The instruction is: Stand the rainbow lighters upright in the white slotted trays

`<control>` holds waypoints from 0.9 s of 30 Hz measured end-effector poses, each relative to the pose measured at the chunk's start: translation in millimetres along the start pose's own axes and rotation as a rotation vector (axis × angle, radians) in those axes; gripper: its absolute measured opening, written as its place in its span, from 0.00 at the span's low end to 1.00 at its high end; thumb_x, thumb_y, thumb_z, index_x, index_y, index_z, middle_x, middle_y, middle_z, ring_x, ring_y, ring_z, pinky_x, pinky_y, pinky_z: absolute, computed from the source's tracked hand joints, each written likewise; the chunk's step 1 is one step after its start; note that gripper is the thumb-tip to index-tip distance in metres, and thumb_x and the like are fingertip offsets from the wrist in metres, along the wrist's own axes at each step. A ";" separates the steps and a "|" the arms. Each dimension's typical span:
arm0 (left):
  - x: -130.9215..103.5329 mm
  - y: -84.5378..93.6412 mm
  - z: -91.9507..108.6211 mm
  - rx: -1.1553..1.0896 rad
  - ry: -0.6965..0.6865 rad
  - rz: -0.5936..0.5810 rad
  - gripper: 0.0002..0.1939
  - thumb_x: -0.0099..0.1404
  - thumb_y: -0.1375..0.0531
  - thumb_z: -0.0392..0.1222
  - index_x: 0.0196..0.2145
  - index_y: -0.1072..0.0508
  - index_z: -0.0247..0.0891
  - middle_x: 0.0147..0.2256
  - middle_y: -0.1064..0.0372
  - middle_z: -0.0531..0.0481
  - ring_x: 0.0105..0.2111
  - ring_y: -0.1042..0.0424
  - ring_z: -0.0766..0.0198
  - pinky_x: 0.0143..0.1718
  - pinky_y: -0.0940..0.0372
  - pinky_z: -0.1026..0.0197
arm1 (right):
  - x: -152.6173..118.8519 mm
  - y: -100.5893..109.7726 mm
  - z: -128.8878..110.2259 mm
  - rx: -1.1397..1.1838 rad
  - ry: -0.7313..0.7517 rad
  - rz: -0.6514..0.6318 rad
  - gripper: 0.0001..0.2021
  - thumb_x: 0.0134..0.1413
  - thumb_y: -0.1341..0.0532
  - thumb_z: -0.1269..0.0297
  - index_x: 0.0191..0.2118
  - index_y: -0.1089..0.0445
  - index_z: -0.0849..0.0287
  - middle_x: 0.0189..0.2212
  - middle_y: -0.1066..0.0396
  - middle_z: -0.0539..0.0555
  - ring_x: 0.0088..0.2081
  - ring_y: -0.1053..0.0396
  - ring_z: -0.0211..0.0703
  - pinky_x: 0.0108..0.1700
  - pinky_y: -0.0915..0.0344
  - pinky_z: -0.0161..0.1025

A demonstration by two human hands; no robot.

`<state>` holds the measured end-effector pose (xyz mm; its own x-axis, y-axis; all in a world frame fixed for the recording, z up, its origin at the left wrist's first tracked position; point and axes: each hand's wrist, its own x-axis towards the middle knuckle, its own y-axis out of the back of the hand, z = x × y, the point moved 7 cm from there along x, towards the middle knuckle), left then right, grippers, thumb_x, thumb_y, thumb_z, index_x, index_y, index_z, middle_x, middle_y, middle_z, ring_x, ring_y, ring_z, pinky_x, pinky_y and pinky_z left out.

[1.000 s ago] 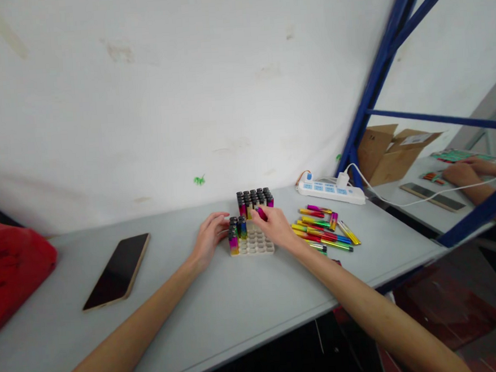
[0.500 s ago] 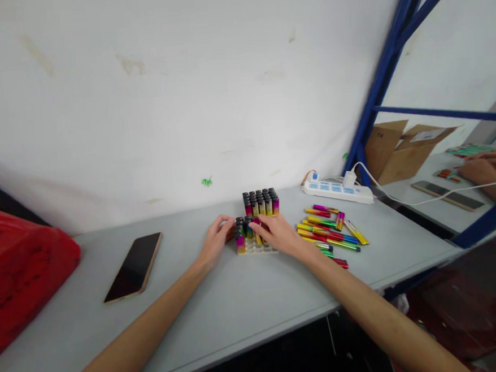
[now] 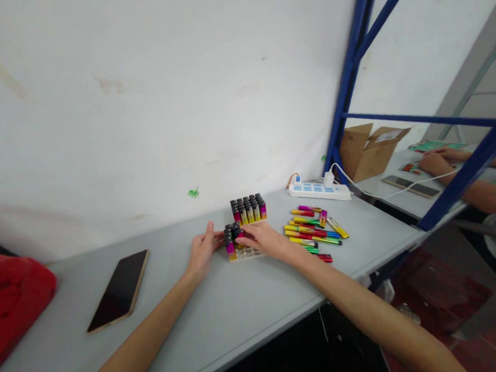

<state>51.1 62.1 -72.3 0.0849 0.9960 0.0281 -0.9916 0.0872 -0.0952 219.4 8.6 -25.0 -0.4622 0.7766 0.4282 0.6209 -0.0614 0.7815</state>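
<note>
A pale holder (image 3: 245, 255) with rows of round holes stands on the grey table, with several upright black-topped lighters (image 3: 230, 248) filling its left side. My right hand (image 3: 263, 239) reaches over the holder from the right, its fingers closed on a purple-and-yellow lighter (image 3: 239, 236) beside the standing ones. At the holder's left side is my left hand (image 3: 201, 250), thumb raised and fingers stretched toward the lighters. Its fingertips are partly hidden behind them. Just behind stands a second holder (image 3: 256, 220) packed with upright lighters (image 3: 248, 210).
Loose shiny lighters (image 3: 313, 231) lie to the right. Behind them sits a white power strip (image 3: 319, 190) with a cable. A phone (image 3: 119, 290) and a red bag (image 3: 16, 304) are left. Beyond the blue frame (image 3: 344, 77) are a cardboard box (image 3: 362, 154) and another person's arms (image 3: 439, 164).
The view has swung a little to the right. My right hand has brought the lighter leftward, close to the standing ones. My left thumb has lifted away from the lighters.
</note>
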 end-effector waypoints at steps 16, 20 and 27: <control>0.5 -2.3 0.9 -0.104 0.115 -0.022 0.25 0.77 0.46 0.47 0.31 0.20 0.28 0.35 0.17 0.34 0.39 0.17 0.53 0.50 0.26 0.55 | 2.1 -1.3 -2.8 -0.029 0.072 -0.031 0.10 0.69 0.38 0.59 0.40 0.29 0.61 0.34 0.26 0.54 0.36 0.30 0.41 0.40 0.38 0.34; -1.7 -4.7 3.0 -0.108 0.119 -0.016 0.24 0.77 0.47 0.46 0.32 0.19 0.28 0.36 0.17 0.34 0.39 0.17 0.52 0.50 0.26 0.55 | 2.9 -1.0 -3.7 -0.154 -0.010 -0.047 0.13 0.70 0.40 0.55 0.44 0.28 0.61 0.38 0.25 0.56 0.38 0.28 0.43 0.41 0.36 0.36; -4.0 -7.2 5.3 -0.095 0.126 -0.002 0.26 0.79 0.49 0.44 0.30 0.20 0.29 0.37 0.17 0.35 0.38 0.17 0.55 0.50 0.27 0.58 | 2.3 -7.3 -2.6 -0.438 -0.132 -0.140 0.20 0.73 0.47 0.51 0.45 0.26 0.62 0.40 0.22 0.63 0.41 0.24 0.51 0.47 0.32 0.43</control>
<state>57.4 57.4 -66.5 0.1039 0.9899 -0.0963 -0.9783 0.0843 -0.1894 212.2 9.2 -28.5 -0.4206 0.8673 0.2663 0.2201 -0.1872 0.9573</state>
